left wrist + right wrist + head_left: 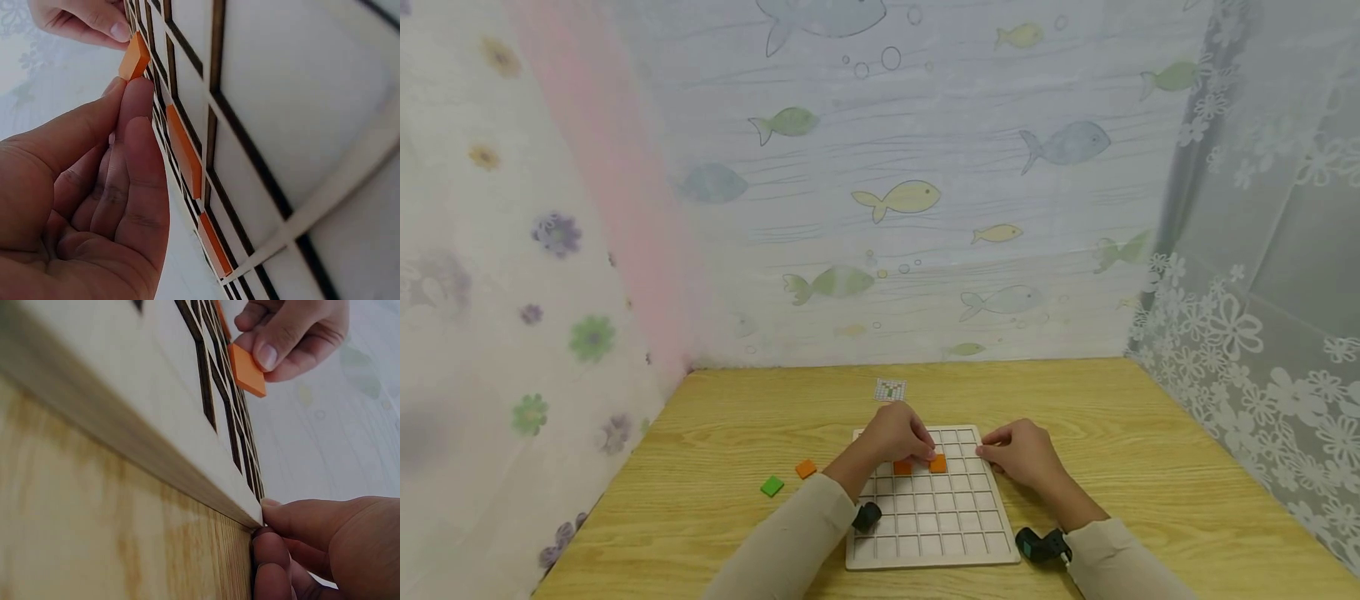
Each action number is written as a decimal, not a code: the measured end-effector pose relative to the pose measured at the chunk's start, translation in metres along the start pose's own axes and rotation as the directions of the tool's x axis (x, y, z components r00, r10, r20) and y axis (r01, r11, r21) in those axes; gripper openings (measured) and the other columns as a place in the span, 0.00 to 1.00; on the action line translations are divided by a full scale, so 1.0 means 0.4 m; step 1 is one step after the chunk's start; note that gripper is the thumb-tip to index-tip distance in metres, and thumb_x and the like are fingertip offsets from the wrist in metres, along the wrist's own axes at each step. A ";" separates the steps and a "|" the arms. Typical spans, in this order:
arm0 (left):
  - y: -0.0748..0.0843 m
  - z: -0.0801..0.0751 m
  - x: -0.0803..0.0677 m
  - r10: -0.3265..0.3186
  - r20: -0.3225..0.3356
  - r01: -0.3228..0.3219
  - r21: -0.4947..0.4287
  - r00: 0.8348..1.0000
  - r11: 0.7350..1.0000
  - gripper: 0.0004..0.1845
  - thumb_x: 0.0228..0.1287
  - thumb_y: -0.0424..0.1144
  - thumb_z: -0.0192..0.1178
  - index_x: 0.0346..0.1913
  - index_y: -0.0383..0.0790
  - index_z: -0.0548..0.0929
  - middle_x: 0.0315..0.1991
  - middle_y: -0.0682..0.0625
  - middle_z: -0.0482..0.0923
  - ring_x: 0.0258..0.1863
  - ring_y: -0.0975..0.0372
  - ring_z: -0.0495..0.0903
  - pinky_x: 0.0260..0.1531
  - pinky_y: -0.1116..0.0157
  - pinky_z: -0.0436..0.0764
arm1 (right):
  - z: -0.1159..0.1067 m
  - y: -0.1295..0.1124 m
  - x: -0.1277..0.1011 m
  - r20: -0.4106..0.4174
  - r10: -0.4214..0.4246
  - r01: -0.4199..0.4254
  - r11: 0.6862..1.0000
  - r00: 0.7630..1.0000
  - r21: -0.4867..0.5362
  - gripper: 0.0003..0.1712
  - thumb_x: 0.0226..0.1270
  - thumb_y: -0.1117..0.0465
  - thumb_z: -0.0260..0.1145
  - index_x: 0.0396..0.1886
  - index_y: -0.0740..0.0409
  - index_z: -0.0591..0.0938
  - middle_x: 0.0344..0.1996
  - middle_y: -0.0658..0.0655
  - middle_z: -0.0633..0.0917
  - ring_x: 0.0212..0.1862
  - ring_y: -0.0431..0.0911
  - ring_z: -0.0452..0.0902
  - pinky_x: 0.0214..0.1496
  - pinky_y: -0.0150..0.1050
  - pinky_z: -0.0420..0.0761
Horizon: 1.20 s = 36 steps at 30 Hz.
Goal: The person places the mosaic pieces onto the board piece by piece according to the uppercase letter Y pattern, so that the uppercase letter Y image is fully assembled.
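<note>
My left hand [895, 433] pinches a square orange tile [135, 57] by one edge between thumb and fingertips, tilted over a pale wooden grid board [932, 547]. In the left wrist view, two more orange tiles [184, 153] lie in cells of the board; in the head view one of them [902, 469] shows beside my left hand, which hides the other. My right hand [1024, 454] holds the board's right edge near its far corner, thumb at the top edge and fingers curled against the side.
Left of the board, a loose orange tile [806, 469] and a green tile [772, 486] lie on the wooden table [700, 467]. A small card with a coloured grid pattern [891, 390] lies beyond the board. Printed curtains [895, 250] stand behind and at both sides.
</note>
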<state>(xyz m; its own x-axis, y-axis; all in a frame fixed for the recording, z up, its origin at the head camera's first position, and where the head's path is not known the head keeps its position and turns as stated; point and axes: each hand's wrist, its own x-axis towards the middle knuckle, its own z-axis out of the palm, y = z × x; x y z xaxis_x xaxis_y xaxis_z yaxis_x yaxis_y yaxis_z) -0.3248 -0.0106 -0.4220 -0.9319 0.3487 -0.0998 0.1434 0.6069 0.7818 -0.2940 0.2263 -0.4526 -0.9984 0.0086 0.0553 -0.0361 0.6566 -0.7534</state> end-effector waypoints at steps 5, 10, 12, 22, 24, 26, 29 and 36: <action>0.005 0.005 0.001 -0.009 -0.005 0.009 0.034 1.000 0.999 0.07 0.56 0.34 0.79 0.24 0.45 0.91 0.22 0.54 0.87 0.22 0.64 0.87 0.26 0.67 0.85 | -0.002 -0.002 -0.001 0.000 0.002 -0.002 1.000 1.000 -0.004 0.10 0.65 0.57 0.77 0.42 0.57 0.92 0.23 0.49 0.88 0.24 0.43 0.82 0.27 0.38 0.81; 0.010 0.007 0.001 -0.006 -0.012 0.007 0.063 1.000 0.998 0.07 0.55 0.34 0.79 0.24 0.44 0.91 0.23 0.54 0.86 0.22 0.64 0.87 0.26 0.67 0.85 | -0.003 -0.001 -0.002 0.001 0.003 -0.003 1.000 1.000 -0.011 0.10 0.65 0.57 0.76 0.42 0.57 0.92 0.23 0.50 0.88 0.24 0.43 0.82 0.27 0.37 0.81; 0.012 0.007 0.002 -0.004 -0.013 0.005 0.071 1.000 0.997 0.07 0.54 0.33 0.80 0.24 0.44 0.90 0.23 0.54 0.86 0.22 0.63 0.86 0.26 0.67 0.85 | -0.004 -0.001 -0.003 0.000 0.000 0.000 1.000 1.000 -0.016 0.10 0.65 0.57 0.76 0.42 0.58 0.92 0.23 0.50 0.88 0.24 0.43 0.82 0.27 0.38 0.81; 0.008 0.005 0.007 -0.033 -0.010 0.034 0.050 0.999 0.998 0.08 0.53 0.34 0.80 0.23 0.44 0.90 0.23 0.53 0.86 0.21 0.63 0.86 0.26 0.67 0.85 | -0.002 0.000 -0.001 -0.002 0.002 -0.002 1.000 1.000 -0.005 0.09 0.65 0.57 0.76 0.42 0.57 0.92 0.22 0.50 0.87 0.23 0.43 0.82 0.27 0.38 0.81; 0.005 0.005 0.008 -0.048 -0.008 0.049 0.037 0.999 0.998 0.08 0.53 0.35 0.80 0.23 0.44 0.90 0.22 0.52 0.86 0.21 0.63 0.87 0.26 0.67 0.85 | -0.001 0.000 -0.001 -0.003 0.002 -0.002 1.000 1.000 -0.006 0.09 0.65 0.58 0.76 0.42 0.57 0.92 0.22 0.50 0.87 0.23 0.43 0.82 0.27 0.38 0.81; 0.004 0.005 0.009 -0.056 -0.010 0.056 0.030 0.998 0.998 0.08 0.53 0.34 0.80 0.23 0.44 0.90 0.22 0.52 0.87 0.21 0.63 0.87 0.26 0.67 0.85 | 0.000 -0.001 -0.001 -0.005 0.008 -0.008 1.000 1.000 -0.005 0.09 0.65 0.58 0.77 0.42 0.56 0.92 0.22 0.49 0.87 0.23 0.43 0.82 0.27 0.38 0.81; 0.003 0.004 0.009 -0.062 -0.007 0.062 0.016 0.998 0.998 0.08 0.54 0.33 0.80 0.23 0.43 0.90 0.23 0.51 0.87 0.21 0.62 0.87 0.26 0.67 0.86 | 0.001 0.001 0.001 -0.006 0.009 -0.009 1.000 1.000 -0.006 0.09 0.65 0.58 0.76 0.42 0.57 0.92 0.23 0.50 0.88 0.24 0.43 0.82 0.28 0.38 0.81; 0.007 0.004 0.007 -0.069 -0.004 0.069 0.004 0.998 0.998 0.07 0.55 0.33 0.79 0.24 0.42 0.90 0.23 0.51 0.87 0.21 0.62 0.88 0.26 0.67 0.86 | -0.001 -0.003 -0.005 -0.002 0.008 -0.008 1.000 1.000 -0.001 0.09 0.65 0.58 0.76 0.42 0.57 0.92 0.24 0.50 0.88 0.24 0.43 0.82 0.28 0.38 0.81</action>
<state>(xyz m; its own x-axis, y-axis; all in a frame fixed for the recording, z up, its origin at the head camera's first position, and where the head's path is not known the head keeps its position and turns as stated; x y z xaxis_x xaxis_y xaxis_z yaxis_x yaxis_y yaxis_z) -0.3265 -0.0066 -0.4211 -0.9409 0.3031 -0.1513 0.0799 0.6326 0.7703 -0.2921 0.2257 -0.4517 -0.9986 0.0153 0.0512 -0.0285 0.6572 -0.7532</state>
